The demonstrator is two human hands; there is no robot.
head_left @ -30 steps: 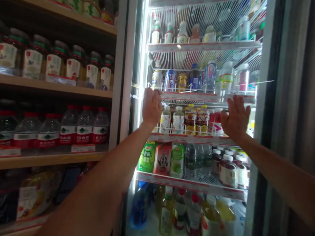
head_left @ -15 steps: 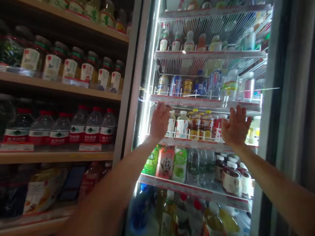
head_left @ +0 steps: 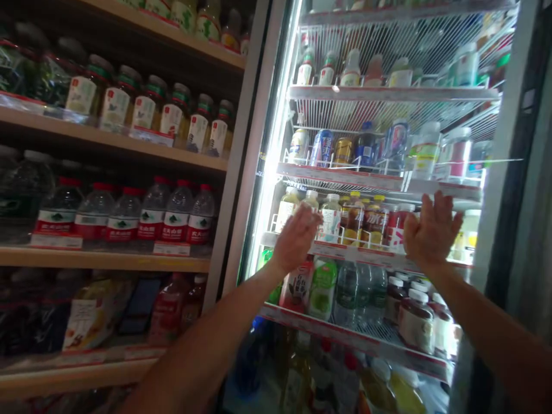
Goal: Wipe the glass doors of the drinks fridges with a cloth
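Both hands are raised, fingers spread and gripping nothing, in front of the lit drinks fridge (head_left: 509, 144). The left hand (head_left: 296, 237) hovers by the pale bottles (head_left: 321, 215) at the left end of the fridge's third shelf (head_left: 366, 256). The right hand (head_left: 431, 230) is at that shelf's right end, over the red bottles (head_left: 397, 230). Left of the fridge, wooden shelves (head_left: 107, 261) carry red-capped water bottles (head_left: 150, 213)

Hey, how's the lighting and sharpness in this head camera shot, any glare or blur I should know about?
Head view: the lit cooler is bright, and its light strip at the left edge is blown out. The wooden shelves beside it sit in dim shadow. The left hand and right hand are slightly soft, and bottle labels are too blurred to read. Straight edges lean, a sign of wide-angle distortion.
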